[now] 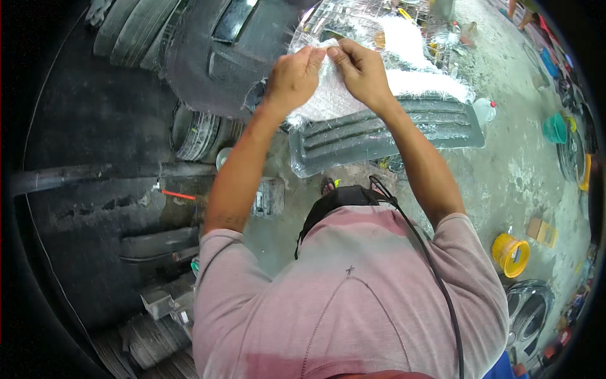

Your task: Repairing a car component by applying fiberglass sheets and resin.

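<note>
Fibre sheet [328, 100] lies between left hand [294, 78] and right hand [364, 72], beyond panel [385, 134]. Jug [485, 111] beside panel's right end. Bucket [502, 260], box [541, 232] on floor [505, 180], right.

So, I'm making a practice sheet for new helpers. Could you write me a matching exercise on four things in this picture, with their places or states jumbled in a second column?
Things:
1. White fibre sheet
2. Ribbed panel
3. Yellow bucket
4. Orange rod

Places or states:
A. On the floor, beside a box
B. Pinched by the left hand and right hand
C. Left of the left forearm
D. Partly hidden by the right forearm

Pairs: 1-B, 2-D, 3-A, 4-C
</note>
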Tool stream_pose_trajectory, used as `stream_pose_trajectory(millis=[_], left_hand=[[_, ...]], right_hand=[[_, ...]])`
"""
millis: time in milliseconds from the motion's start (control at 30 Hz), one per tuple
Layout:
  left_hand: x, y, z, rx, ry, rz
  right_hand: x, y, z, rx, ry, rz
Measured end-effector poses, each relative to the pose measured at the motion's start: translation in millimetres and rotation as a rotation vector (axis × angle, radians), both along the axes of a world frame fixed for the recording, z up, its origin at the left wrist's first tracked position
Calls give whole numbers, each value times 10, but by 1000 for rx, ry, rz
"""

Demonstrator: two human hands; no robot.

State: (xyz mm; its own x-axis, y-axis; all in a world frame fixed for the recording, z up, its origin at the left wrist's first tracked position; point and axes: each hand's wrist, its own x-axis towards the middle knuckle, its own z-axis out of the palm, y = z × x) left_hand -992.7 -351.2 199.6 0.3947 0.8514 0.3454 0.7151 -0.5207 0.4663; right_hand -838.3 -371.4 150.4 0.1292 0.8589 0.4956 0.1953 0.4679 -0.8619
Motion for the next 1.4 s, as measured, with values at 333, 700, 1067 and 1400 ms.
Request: stream_pose_trajectory(millis=[333, 700, 1067, 1400], left_hand=[[416, 109, -192, 286, -188, -81], [604, 392, -270, 182, 240, -135], [305, 342, -591, 507, -9, -23], [62, 391, -572, 354, -187, 191]], right_hand=[[632, 92, -7, -109, 213, -115], [526, 542, -102, -63, -136, -308], [717, 1024, -385, -385, -80, -292], [817, 434, -101, -475, 261, 239]])
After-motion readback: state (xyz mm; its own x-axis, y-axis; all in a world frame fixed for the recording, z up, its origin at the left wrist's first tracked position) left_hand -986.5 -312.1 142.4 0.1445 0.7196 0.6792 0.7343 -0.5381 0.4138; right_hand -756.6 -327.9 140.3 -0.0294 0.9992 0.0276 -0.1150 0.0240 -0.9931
